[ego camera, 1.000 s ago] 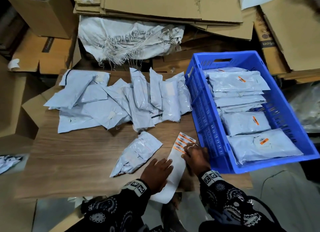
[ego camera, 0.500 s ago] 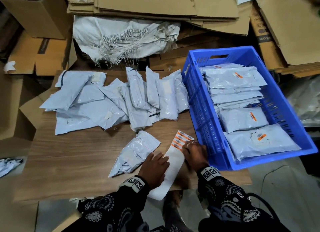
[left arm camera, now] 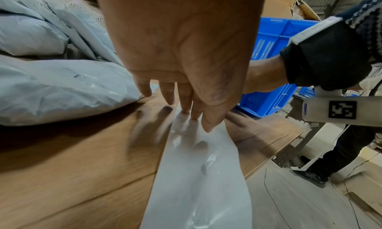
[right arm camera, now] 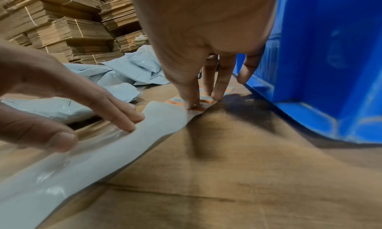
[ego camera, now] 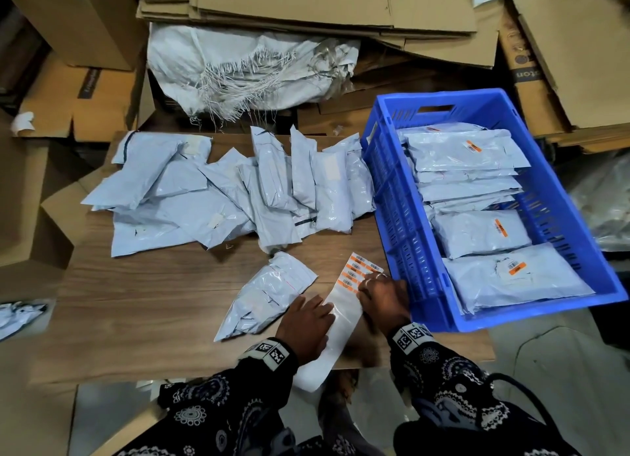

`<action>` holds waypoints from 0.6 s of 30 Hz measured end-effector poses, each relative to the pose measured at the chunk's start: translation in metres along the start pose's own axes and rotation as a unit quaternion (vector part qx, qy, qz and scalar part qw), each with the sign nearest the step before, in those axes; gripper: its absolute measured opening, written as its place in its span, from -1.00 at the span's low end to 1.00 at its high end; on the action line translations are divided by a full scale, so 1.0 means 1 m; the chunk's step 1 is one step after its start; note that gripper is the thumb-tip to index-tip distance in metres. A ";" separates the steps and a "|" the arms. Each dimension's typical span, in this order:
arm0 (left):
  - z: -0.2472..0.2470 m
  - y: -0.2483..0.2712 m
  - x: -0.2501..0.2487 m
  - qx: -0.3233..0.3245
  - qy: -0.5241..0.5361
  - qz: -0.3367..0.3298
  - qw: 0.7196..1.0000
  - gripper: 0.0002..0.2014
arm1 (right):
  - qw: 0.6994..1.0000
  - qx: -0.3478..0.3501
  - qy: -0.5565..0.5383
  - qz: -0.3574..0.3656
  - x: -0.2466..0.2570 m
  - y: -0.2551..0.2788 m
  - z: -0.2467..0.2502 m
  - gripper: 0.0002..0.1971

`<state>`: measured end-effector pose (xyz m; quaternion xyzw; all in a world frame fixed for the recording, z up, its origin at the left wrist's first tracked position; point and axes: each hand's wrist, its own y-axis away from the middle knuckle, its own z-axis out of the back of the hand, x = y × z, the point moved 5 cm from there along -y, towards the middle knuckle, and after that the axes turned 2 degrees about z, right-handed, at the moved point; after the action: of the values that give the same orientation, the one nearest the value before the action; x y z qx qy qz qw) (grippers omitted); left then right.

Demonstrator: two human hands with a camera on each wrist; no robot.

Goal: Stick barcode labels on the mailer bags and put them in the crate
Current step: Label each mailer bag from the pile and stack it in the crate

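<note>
A white label strip (ego camera: 345,314) lies on the wooden table (ego camera: 153,312), with orange barcode labels (ego camera: 358,271) at its far end. My left hand (ego camera: 322,307) lies flat on the bare liner and presses it down with straight fingers (left arm camera: 186,106). My right hand (ego camera: 370,285) has thumb and fingertips (right arm camera: 191,105) on the nearest orange labels (right arm camera: 198,108); no label looks lifted. One grey mailer bag (ego camera: 269,295) lies just left of the strip. The blue crate (ego camera: 402,223) stands to the right, holding several labelled bags (ego camera: 511,278).
A pile of unlabelled grey mailer bags (ego camera: 238,189) covers the far half of the table. Flattened cardboard (ego camera: 306,5) and a white woven sack (ego camera: 245,67) lie behind it. The strip's near end hangs over the table's front edge (ego camera: 313,370).
Both hands stay on the label strip. The right fingertips have shifted slightly over the orange labels, and the view has drifted a little.
</note>
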<state>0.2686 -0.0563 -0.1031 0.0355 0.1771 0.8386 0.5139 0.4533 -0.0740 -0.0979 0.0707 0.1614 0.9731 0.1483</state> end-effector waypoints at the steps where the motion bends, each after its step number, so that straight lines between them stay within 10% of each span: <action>1: 0.000 0.000 0.000 0.001 -0.001 -0.003 1.000 -0.57 | 1.000 0.002 0.002 -0.002 0.001 0.000 0.000 -0.70; 18: -0.008 -0.026 -0.005 0.038 -0.006 0.037 0.999 -0.28 | 0.996 0.003 -0.087 -0.005 -0.007 0.005 -0.006 -0.52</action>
<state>0.2911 -0.0524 -0.1184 0.0663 0.2039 0.8494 0.4823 0.4577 -0.0821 -0.1023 0.1542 0.1512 0.9621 0.1665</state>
